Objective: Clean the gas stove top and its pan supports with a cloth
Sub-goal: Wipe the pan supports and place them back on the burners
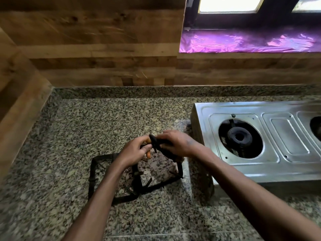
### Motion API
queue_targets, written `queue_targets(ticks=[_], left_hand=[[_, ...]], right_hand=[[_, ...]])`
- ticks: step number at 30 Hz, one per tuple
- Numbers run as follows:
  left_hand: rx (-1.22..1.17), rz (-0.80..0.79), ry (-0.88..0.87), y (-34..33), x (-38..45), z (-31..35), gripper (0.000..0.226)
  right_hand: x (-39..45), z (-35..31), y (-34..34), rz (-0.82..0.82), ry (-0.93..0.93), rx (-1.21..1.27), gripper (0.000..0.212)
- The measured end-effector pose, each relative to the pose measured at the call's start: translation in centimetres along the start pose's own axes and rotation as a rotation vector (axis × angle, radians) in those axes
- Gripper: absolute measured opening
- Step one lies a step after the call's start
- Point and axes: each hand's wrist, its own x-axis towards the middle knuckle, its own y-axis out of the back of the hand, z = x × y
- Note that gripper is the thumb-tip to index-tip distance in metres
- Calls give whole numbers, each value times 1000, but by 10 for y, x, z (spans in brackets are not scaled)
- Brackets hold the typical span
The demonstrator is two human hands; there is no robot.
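Observation:
Both my hands meet over the granite counter, left of the steel gas stove [257, 167]. My left hand [133, 151] grips the raised top edge of a black pan support [160, 185], which stands tilted with its lower bar on the counter. My right hand [177, 143] grips a dark cloth [155, 142] wrapped round that same top edge. A second black pan support [92, 173] lies flat on the counter, touching the tilted one. The stove's left burner [240, 138] is bare, with no support over it.
The speckled granite counter [104, 122] runs to a wood-patterned wall at the back and left. A second burner opening [317, 126] shows at the right edge. A window sill covered in shiny purple foil [243, 40] sits above the stove.

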Motion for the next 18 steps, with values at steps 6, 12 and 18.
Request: queue_targets(ticks=[6,12,18], left_hand=[[23,121,-56,24,-8,37,15],[38,165,-80,39,-15,50,13],[-139,244,-71,45,-22,50,15]], right_hand=[[1,0,17,318,112,-47,21],[-12,-3,25,901,-249,664,18],[-27,-1,20,688,-166,954,22]])
